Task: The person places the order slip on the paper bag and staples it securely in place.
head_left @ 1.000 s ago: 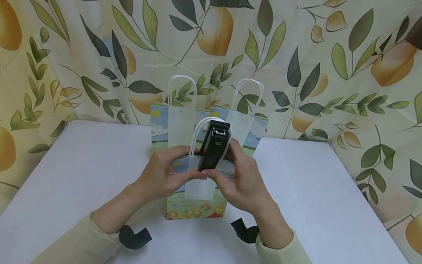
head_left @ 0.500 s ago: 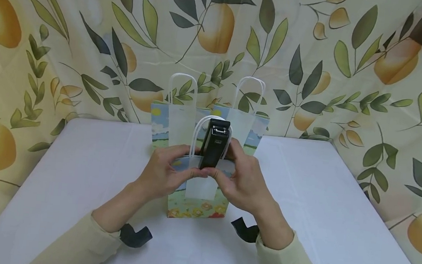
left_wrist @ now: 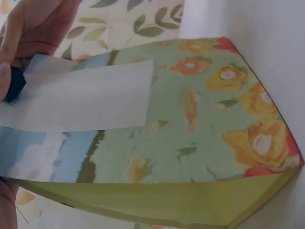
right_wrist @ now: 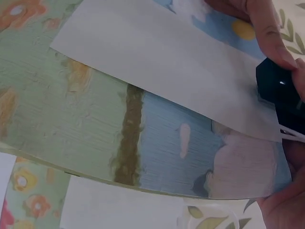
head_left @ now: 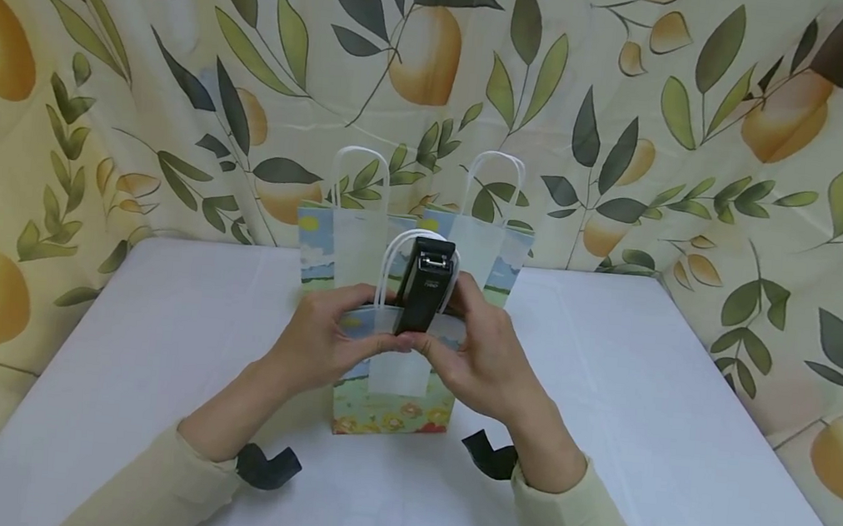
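A black stapler (head_left: 425,288) stands tilted over the top edge of a small paper gift bag (head_left: 393,418), between its white twisted handles. My left hand (head_left: 317,342) holds the stapler from the left, thumb at its lower end and fingers reaching behind the bag. From the right, my right hand (head_left: 491,361) grips it likewise, the two thumb tips meeting. The bag is printed with flowers and sky and has a white paper strip (left_wrist: 105,98) down its front. In the right wrist view, a thumb lies on the stapler (right_wrist: 276,83). Fingertips behind the bag are hidden.
Two similar gift bags, a left one (head_left: 315,245) and a right one (head_left: 514,254), stand behind the front bag on the white-covered table (head_left: 161,315). A fruit-patterned curtain (head_left: 425,54) hangs behind. Black straps (head_left: 268,467) stick out at both wrists.
The hands, stapler and bag keep nearly the same pose. Only a slight shift of the whole head view shows.
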`<state>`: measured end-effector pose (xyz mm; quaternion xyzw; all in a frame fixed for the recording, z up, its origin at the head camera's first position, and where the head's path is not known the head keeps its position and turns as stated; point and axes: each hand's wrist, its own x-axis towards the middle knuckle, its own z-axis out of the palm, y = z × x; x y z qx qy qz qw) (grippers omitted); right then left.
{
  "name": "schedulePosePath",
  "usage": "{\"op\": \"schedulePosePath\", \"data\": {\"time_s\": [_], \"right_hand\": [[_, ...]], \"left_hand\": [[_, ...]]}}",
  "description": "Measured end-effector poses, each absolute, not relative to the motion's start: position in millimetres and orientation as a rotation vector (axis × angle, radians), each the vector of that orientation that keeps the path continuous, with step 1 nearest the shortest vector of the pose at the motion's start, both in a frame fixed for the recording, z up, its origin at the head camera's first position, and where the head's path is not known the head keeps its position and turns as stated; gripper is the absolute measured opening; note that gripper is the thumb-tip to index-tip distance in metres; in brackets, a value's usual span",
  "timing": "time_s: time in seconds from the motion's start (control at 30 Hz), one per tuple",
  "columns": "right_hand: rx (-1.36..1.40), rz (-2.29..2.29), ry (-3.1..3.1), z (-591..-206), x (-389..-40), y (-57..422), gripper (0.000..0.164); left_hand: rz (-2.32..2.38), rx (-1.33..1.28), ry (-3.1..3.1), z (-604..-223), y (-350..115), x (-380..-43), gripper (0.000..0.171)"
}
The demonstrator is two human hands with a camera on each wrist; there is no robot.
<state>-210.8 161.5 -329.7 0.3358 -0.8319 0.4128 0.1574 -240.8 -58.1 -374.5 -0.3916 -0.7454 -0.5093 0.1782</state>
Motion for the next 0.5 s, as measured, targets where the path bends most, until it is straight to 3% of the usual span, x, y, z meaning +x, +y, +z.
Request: {"op": "schedulePosePath", "data": {"time_s": [0.5], "right_hand": [[0.992, 1.265, -2.475, -321.5, -207.9, 167.8, 0.078]], "left_hand": [[-1.454, -1.089, -2.249, -367.8, -64.0, -241.1, 0.064]]}}
